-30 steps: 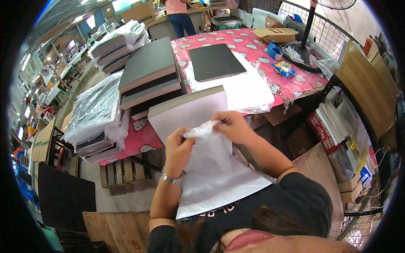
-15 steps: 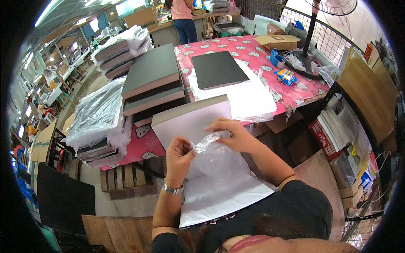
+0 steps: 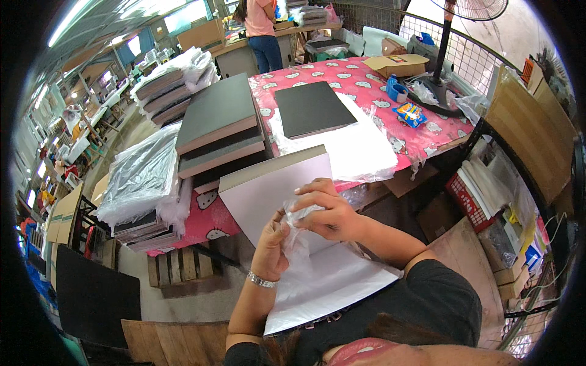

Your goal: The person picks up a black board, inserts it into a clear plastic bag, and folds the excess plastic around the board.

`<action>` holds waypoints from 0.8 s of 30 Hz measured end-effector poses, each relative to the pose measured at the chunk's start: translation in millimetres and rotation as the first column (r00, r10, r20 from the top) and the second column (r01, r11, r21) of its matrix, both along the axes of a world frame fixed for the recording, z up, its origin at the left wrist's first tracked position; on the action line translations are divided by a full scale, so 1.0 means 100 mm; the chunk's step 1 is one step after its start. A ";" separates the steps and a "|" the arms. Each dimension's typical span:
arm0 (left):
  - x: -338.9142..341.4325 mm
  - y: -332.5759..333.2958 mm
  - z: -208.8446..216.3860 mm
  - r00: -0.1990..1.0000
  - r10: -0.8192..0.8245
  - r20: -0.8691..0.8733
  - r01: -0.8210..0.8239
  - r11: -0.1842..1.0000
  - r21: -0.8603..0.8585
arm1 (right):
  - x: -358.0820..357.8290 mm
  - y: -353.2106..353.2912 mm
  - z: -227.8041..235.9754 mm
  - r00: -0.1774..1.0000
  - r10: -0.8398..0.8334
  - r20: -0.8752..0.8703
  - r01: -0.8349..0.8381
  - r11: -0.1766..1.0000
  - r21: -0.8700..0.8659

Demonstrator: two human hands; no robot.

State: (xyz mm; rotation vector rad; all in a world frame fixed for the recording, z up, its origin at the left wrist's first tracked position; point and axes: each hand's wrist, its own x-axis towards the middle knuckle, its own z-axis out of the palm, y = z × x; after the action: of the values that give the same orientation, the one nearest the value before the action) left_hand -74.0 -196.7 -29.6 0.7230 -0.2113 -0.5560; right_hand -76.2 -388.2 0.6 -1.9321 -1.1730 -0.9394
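My left hand (image 3: pixel 271 247), with a metal watch on its wrist, pinches the gathered edge of a clear plastic bag (image 3: pixel 297 247). Close beside it, my right hand (image 3: pixel 328 210) has its fingers curled over the same bunched plastic. The lower part of the bag spreads over a white sheet-like surface (image 3: pixel 332 287) against my body. Just beyond my hands a thick pale lilac-white slab (image 3: pixel 262 192) with a beige edge leans at the table's near side. My hands and the bag hide its lower part.
Dark flat boxes (image 3: pixel 217 116) are stacked on the pink table cover (image 3: pixel 299 76), with plastic-wrapped stacks (image 3: pixel 140 168) to their left. A black panel (image 3: pixel 314 110) lies on white plastic sheets (image 3: pixel 372 149). A blue tape dispenser (image 3: pixel 397 90) and fan stand (image 3: pixel 441 55) are at right; a person (image 3: pixel 262 30) stands behind.
My hands have drawn closer together, bunching the bag's edge that was stretched between them. My right hand has turned, its fingers now over the plastic.
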 end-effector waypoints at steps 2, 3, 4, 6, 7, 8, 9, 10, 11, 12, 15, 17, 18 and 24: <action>-0.05 -0.02 -0.01 0.996 -0.066 -0.053 0.060 0.993 -0.103 | -0.08 0.00 0.03 0.988 0.147 -0.045 -0.145 0.988 0.055; -0.06 -0.07 0.02 0.996 -0.038 -0.086 0.030 0.995 -0.090 | -0.12 0.01 0.04 0.964 0.247 -0.095 -0.241 0.968 0.068; -0.04 -0.05 0.02 0.996 -0.039 -0.076 0.036 0.999 -0.040 | -0.16 0.02 0.06 0.926 0.347 -0.150 -0.337 0.937 0.091; 0.05 0.02 -0.05 0.998 -0.042 -0.055 0.045 0.997 0.061 | -0.25 0.05 0.16 0.813 0.547 -0.199 -0.505 0.833 0.227; 0.14 0.08 -0.13 0.997 -0.073 -0.007 0.073 0.981 0.178 | -0.32 0.01 0.14 0.711 0.658 -0.247 -0.577 0.747 0.330; 0.24 0.15 -0.21 0.993 -0.109 0.038 0.093 0.951 0.296 | -0.38 -0.02 0.13 0.591 0.758 -0.275 -0.627 0.646 0.434; 0.28 0.20 -0.27 0.986 -0.149 0.078 0.104 0.906 0.410 | -0.39 -0.06 0.17 0.593 0.742 -0.313 -0.605 0.667 0.435; 0.28 0.20 -0.26 0.973 -0.119 0.200 -0.007 0.844 0.536 | -0.37 -0.06 0.18 0.700 0.596 -0.393 -0.506 0.803 0.315; 0.27 0.19 -0.24 0.941 -0.105 0.322 -0.132 0.763 0.633 | -0.34 -0.06 0.17 0.786 0.426 -0.449 -0.386 0.904 0.181; 0.25 0.19 -0.20 0.891 -0.108 0.441 -0.265 0.664 0.699 | -0.29 -0.04 0.15 0.846 0.239 -0.477 -0.251 0.967 0.038; -0.13 0.03 0.24 0.859 0.060 0.508 -0.297 0.867 0.401 | -0.18 0.03 -0.06 0.793 0.229 -0.564 -0.052 0.949 0.312; -0.30 0.06 0.09 0.866 -0.127 0.483 -0.200 0.799 0.568 | -0.21 0.06 0.06 0.679 0.344 -0.649 0.064 0.853 0.519; -0.30 0.11 0.09 0.873 -0.121 0.472 -0.195 0.800 0.568 | -0.20 0.04 0.10 0.630 0.368 -0.684 0.077 0.847 0.526; -0.20 0.47 0.30 0.982 0.101 0.159 -0.149 0.935 0.323 | -0.08 -0.28 -0.22 0.388 0.124 -0.913 -0.312 0.950 -0.004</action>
State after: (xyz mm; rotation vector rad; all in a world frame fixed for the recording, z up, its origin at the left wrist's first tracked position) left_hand -94.2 -149.8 0.3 1.1009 -0.2015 -0.4225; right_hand -84.3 -416.3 -21.4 -1.8796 -0.7713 0.4439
